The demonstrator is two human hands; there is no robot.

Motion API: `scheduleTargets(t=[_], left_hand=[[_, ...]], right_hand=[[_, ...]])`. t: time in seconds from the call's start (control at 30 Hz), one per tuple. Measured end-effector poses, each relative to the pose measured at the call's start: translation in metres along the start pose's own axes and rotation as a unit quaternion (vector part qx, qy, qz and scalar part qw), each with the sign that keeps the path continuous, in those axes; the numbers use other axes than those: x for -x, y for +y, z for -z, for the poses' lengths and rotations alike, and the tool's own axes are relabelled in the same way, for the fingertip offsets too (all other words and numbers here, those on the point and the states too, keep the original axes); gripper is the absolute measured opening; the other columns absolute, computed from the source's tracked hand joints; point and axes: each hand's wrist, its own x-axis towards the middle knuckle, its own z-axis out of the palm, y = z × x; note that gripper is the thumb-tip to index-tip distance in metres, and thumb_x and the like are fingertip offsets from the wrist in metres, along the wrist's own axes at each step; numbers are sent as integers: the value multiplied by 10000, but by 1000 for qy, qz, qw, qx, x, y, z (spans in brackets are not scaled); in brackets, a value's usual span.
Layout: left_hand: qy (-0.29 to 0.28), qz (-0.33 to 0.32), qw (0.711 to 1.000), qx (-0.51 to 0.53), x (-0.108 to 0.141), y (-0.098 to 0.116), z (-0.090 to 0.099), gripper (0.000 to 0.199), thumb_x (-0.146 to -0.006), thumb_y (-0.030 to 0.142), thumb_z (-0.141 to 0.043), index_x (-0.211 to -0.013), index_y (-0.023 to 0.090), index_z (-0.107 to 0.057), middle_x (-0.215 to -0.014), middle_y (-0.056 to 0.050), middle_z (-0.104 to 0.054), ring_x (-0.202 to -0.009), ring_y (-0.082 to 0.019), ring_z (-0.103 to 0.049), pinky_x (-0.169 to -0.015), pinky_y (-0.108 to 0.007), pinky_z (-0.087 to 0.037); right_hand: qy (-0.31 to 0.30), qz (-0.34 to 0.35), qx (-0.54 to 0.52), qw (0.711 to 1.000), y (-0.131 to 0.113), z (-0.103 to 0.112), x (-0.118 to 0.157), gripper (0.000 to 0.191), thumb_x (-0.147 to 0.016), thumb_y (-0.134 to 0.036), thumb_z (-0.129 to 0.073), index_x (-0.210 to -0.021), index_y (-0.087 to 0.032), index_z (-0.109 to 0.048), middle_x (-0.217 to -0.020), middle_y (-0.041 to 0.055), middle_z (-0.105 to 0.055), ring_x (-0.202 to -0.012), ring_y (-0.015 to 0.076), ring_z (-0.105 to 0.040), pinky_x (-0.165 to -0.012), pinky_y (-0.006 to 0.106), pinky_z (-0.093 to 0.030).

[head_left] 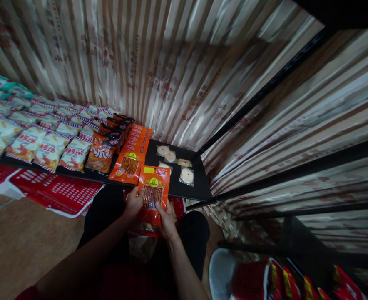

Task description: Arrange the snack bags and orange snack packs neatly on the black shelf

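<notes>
An orange snack packet [154,179] with a clear window is held upright before me, at the front edge of the black shelf [199,189]. My left hand [134,204] grips its left side, and my right hand [167,216] pinches its lower right side with the thumb in front. Just behind it on the shelf lies a similar orange packet [129,164], beside a longer orange strip of packaging. To the right lie several small clear-wrapped round crackers [187,176]. Below my hands, between my knees, sits a red container [179,206], mostly hidden.
Rows of white snack bags [74,152] fill the shelf's left, next to dark orange bags [101,154]. Red baskets [62,189] stand beneath. A striped curtain [109,50] hangs behind. Black metal bars [265,183] cross the right side, above a pale bucket [223,271] and red packets [292,283].
</notes>
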Motion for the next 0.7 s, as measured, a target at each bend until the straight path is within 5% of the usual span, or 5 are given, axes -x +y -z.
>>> scheduleTargets(t=[0.4,0.7], left_hand=[[29,-28,998,-52,8,-1,-10,190,-795,309,-525,-955,218,-574,-859,-49,-683,-843,-209,-637,-804,-329,-464],[13,-22,999,-48,8,-12,-16,248,-809,263,-501,-1043,195,-550,-902,-75,-666,-810,-200,-640,-737,-322,-492]], right_hand=[[33,1,-5,999,-9,-3,13,465,-670,-366,-737,-1090,-215,-606,-1008,62,-704,-834,220,-675,-696,329,-546],[55,22,24,998,-8,-5,15,383,-667,-327,-733,-1021,-220,-636,-964,33,-709,-825,199,-670,-754,323,-534]])
